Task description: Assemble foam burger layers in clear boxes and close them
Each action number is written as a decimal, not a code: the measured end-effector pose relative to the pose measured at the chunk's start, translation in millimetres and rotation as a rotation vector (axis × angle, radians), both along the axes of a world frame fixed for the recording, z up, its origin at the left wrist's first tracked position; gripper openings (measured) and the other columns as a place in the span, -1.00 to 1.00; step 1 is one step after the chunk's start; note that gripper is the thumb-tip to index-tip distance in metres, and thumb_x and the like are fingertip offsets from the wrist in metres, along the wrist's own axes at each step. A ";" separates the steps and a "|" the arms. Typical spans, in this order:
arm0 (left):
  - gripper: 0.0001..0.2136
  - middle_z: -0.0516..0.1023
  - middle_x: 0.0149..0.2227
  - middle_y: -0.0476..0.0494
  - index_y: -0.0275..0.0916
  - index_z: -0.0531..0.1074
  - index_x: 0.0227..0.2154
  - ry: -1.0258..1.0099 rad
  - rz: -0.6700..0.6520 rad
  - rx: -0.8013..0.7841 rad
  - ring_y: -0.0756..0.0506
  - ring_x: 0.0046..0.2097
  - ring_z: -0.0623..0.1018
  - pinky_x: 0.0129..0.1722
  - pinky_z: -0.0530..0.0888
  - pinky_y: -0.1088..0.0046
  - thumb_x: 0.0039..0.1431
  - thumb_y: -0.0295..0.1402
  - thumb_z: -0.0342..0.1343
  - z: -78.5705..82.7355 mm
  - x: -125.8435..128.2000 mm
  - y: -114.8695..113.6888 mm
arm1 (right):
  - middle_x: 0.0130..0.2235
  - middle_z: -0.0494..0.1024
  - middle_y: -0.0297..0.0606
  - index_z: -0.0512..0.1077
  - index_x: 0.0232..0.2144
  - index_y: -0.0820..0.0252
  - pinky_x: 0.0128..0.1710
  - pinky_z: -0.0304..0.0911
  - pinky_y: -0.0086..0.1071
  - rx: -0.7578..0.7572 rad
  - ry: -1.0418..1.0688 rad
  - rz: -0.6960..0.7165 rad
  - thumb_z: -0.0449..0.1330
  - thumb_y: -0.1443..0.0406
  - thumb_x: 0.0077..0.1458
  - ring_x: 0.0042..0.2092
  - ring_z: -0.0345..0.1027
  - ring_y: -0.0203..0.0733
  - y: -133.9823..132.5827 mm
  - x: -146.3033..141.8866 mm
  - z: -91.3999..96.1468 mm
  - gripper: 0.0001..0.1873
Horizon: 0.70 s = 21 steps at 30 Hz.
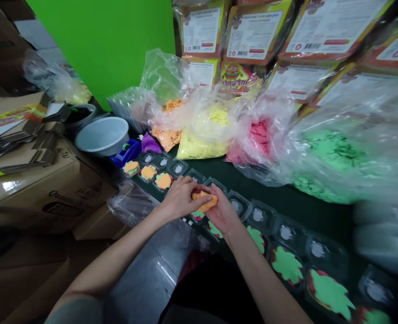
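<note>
The fingers partly cover the orange piece, so whether it is one layer or several is hard to tell. It sits between the two hands, above the row of tubs. The left hand pinches it, thumb across the near side; the right hand cups its other side, fingers curled. The hands and forearms hide some tubs behind and below them. The lower right corner cuts off the last tub, and a pale stack at the right is blurred.

The table is dark, set against a bright green panel and shelved packs with white labels. Brown cartons stand at the left; the floor below is grey and shiny.

The tubs are clear plastic with hinged lids. Three at the left hold orange rounds; nearer ones show flat, jagged green leaves. Crinkled see-through bags bulge with orange, yellow, pink and green pieces. A round grey bowl stands beside a blue tape dispenser.
</note>
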<state>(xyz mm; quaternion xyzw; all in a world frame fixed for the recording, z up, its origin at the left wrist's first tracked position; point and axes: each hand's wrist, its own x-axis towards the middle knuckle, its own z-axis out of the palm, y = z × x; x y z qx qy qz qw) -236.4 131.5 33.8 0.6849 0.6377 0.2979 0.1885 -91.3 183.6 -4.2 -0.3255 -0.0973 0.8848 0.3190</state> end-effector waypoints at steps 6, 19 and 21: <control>-0.72 0.51 -0.35 -0.07 -0.27 0.49 -0.36 -0.414 -0.034 -0.133 -0.06 -0.29 0.47 -0.30 0.40 0.44 0.09 -0.15 0.33 -18.2 19.0 20.4 | -0.33 0.67 -0.19 0.52 -0.27 0.25 -0.23 0.51 -0.37 -0.061 -0.001 -0.032 0.00 0.15 0.41 -0.27 0.57 -0.21 0.1 13.4 4.5 -0.61; -0.89 0.59 -0.17 -0.19 -0.22 0.48 -0.22 -0.141 0.170 0.340 -0.13 -0.10 0.54 -0.08 0.49 0.28 0.34 -0.39 0.05 -66.9 16.0 -30.7 | -0.18 0.65 -0.11 0.52 -0.16 0.27 -0.07 0.54 -0.38 -0.109 0.006 -0.084 0.15 0.54 0.11 -0.11 0.58 -0.15 -13.6 70.1 -4.1 -0.72; -0.84 0.59 -0.13 -0.24 -0.22 0.47 -0.19 0.029 0.046 0.346 -0.16 -0.05 0.53 -0.03 0.49 0.23 0.36 -0.45 -0.02 -77.7 20.3 -40.7 | -0.19 0.64 -0.10 0.52 -0.17 0.27 -0.07 0.54 -0.40 -0.107 -0.001 -0.090 0.15 0.53 0.12 -0.12 0.58 -0.16 -16.6 78.4 -1.4 -0.74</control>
